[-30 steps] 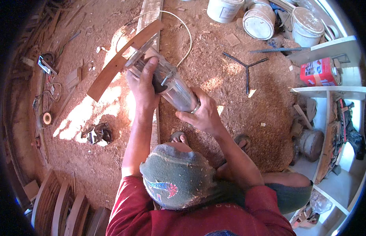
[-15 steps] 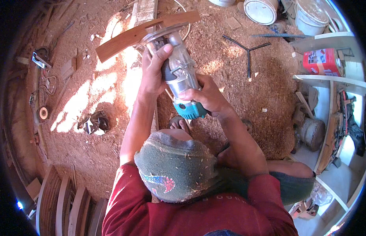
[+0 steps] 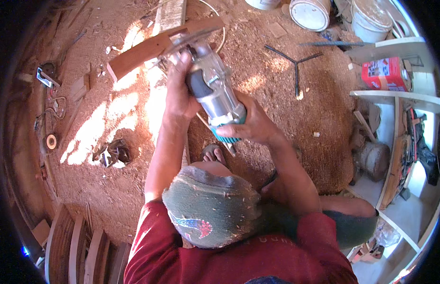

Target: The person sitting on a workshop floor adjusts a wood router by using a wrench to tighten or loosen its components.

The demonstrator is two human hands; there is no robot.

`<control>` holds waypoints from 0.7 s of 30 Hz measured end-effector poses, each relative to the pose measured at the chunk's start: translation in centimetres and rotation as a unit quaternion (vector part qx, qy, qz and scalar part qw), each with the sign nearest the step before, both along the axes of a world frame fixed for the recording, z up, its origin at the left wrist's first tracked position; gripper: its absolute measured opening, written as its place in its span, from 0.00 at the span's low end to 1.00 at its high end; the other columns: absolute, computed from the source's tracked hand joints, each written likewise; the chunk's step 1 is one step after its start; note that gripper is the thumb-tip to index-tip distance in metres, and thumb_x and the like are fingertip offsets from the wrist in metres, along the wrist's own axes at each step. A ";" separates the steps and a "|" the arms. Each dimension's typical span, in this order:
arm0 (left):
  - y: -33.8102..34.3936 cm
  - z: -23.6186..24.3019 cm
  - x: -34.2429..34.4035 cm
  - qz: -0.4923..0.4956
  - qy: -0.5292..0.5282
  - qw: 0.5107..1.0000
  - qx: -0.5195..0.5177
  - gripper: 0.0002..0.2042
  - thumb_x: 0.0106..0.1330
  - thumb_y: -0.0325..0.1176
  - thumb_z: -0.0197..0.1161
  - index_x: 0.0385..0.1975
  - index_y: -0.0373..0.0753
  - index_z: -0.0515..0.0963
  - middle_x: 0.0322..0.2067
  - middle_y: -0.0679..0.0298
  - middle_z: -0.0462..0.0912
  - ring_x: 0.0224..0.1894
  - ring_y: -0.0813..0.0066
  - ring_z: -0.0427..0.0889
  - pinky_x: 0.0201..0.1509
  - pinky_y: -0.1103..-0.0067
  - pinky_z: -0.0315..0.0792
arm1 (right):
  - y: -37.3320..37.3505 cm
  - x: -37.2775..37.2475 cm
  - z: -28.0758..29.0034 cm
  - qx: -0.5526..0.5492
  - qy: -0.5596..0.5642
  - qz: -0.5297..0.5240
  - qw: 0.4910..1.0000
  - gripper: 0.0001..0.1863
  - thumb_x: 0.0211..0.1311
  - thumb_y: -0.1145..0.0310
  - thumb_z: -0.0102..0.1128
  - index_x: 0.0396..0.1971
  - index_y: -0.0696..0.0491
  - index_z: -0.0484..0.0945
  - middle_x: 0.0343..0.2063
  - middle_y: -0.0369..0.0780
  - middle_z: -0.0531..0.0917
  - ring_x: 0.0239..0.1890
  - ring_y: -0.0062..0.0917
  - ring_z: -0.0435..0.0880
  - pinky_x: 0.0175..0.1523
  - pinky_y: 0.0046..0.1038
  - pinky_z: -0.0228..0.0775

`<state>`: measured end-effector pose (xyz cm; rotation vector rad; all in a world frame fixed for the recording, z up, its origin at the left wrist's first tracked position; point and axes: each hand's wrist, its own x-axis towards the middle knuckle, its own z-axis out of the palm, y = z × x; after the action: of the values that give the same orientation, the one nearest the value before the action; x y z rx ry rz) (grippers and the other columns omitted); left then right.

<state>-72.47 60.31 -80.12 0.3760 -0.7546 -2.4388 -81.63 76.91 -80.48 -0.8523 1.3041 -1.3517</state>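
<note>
A compact wood router (image 3: 217, 92) with a silver body and a teal end is held in both of my hands. My left hand (image 3: 178, 87) wraps the router near its flat round base, thumb along the top. Around the teal end my right hand (image 3: 253, 120) is closed, its thumb lying across the casing. Beyond the base, a curved reddish-brown piece of wood (image 3: 144, 52) lies against or just under it. The base hides the cutter and part of the wood's edge.
Sawdust covers the floor, where a black three-legged metal piece (image 3: 296, 62) lies. White buckets (image 3: 310, 14) stand at the far right. Shelving with a red can (image 3: 383, 74) runs along the right. Several curved wood pieces (image 3: 60, 241) stand near left. A crumpled dark bag (image 3: 112, 153) lies left.
The router has shifted slightly left and toward me, and its tilt has changed. The curved wood has also moved left, showing more of its end face. Both hands keep their hold.
</note>
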 end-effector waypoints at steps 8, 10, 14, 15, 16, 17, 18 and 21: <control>0.7 -0.1 0.8 -0.012 0.045 0.997 -0.065 0.39 0.54 0.44 0.73 0.61 0.30 0.63 0.51 0.46 0.77 0.48 0.54 0.83 0.49 0.60 0.83 | 0.1 0.6 0.2 -0.012 -0.002 0.001 1.000 0.46 0.38 0.50 0.78 0.56 0.61 0.69 0.44 0.41 0.80 0.45 0.25 0.80 0.52 0.31 0.73; 0.7 0.2 1.0 -0.016 0.035 0.997 -0.072 0.36 0.54 0.41 0.73 0.59 0.29 0.66 0.48 0.47 0.79 0.45 0.57 0.84 0.47 0.63 0.83 | 0.1 0.8 0.2 -0.014 0.024 -0.016 0.999 0.45 0.39 0.52 0.78 0.55 0.61 0.70 0.44 0.41 0.80 0.45 0.26 0.80 0.51 0.31 0.73; 1.3 0.9 1.5 0.022 -0.039 0.992 -0.118 0.31 0.54 0.39 0.72 0.55 0.28 0.70 0.43 0.51 0.82 0.42 0.62 0.84 0.46 0.67 0.82 | -0.1 1.8 0.5 -0.031 0.118 -0.073 0.990 0.42 0.39 0.55 0.77 0.54 0.62 0.71 0.42 0.41 0.80 0.44 0.27 0.80 0.51 0.32 0.73; 1.5 0.9 1.6 0.031 -0.058 0.990 -0.128 0.32 0.55 0.42 0.71 0.55 0.29 0.69 0.43 0.50 0.81 0.44 0.59 0.84 0.47 0.65 0.82 | 0.0 1.9 0.6 -0.027 0.125 -0.077 0.989 0.42 0.39 0.56 0.76 0.54 0.62 0.71 0.42 0.42 0.80 0.44 0.27 0.80 0.50 0.32 0.73; 1.6 0.9 1.5 0.036 -0.069 0.987 -0.143 0.33 0.56 0.45 0.71 0.56 0.29 0.68 0.44 0.49 0.81 0.45 0.57 0.84 0.48 0.63 0.82 | 0.0 2.0 0.7 -0.032 0.136 -0.085 0.987 0.41 0.39 0.56 0.76 0.54 0.62 0.71 0.42 0.42 0.80 0.44 0.27 0.80 0.50 0.32 0.73; 1.6 1.0 1.7 0.030 -0.073 0.988 -0.136 0.35 0.54 0.45 0.72 0.57 0.30 0.67 0.45 0.49 0.80 0.46 0.57 0.84 0.49 0.62 0.82 | 0.0 2.1 0.7 -0.024 0.135 -0.082 0.987 0.41 0.39 0.56 0.76 0.54 0.62 0.71 0.43 0.42 0.81 0.44 0.27 0.80 0.50 0.32 0.73; 1.8 0.9 1.7 0.015 -0.038 0.992 -0.117 0.35 0.53 0.43 0.72 0.57 0.30 0.68 0.45 0.50 0.80 0.45 0.58 0.84 0.48 0.63 0.82 | 0.1 2.1 0.7 -0.022 0.134 -0.080 0.987 0.41 0.39 0.56 0.76 0.54 0.62 0.71 0.43 0.42 0.81 0.44 0.27 0.80 0.50 0.32 0.73; 1.9 0.9 2.0 -0.021 0.033 0.996 -0.077 0.34 0.52 0.40 0.74 0.57 0.29 0.68 0.45 0.52 0.79 0.44 0.60 0.84 0.46 0.65 0.83 | 0.4 2.2 0.9 -0.021 0.099 -0.067 0.993 0.42 0.38 0.56 0.77 0.54 0.62 0.71 0.43 0.42 0.81 0.45 0.26 0.81 0.51 0.31 0.74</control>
<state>-70.49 62.20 -79.27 0.2200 -0.9220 -2.4007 -79.46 77.32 -79.61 -0.9611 1.5124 -1.4308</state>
